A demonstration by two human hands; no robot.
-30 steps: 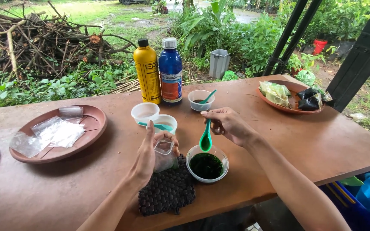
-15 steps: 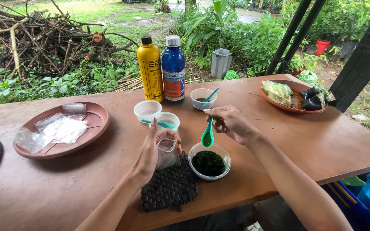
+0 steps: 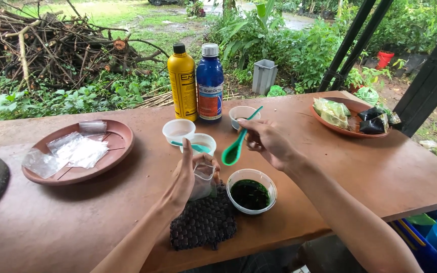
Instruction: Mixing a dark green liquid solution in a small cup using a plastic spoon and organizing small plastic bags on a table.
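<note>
Green plastic, in the form of a spoon [image 3: 234,149], is pinched by its handle between the thumb and fingers of the right hand [image 3: 269,143], with the bowl of the spoon hanging down and tilted toward the left. It is held in the air above the gap between a small clear bag [image 3: 203,181] and a clear bowl [image 3: 252,191] of dark green liquid, touching neither. The bag is gripped upright by the left hand [image 3: 188,177], whose fingers are closed around its far side; whether anything is inside the bag cannot be made out from this angle. Bag and hand are set over a dark woven mat [image 3: 204,222] at the near edge of the wooden table [image 3: 355,167], and the bowl stands just beside the mat on its right.

Beyond the hands, two white cups [image 3: 179,130] are placed near the middle of the table, the nearer one holding a second green spoon. A third small cup [image 3: 241,115] is seen behind the right hand. A yellow bottle [image 3: 183,83] and a blue bottle [image 3: 210,83] stand side by side toward the far edge. A brown plate [image 3: 115,151] with empty clear bags lies toward the left edge, and another plate [image 3: 347,129] with filled packets toward the far right corner.
</note>
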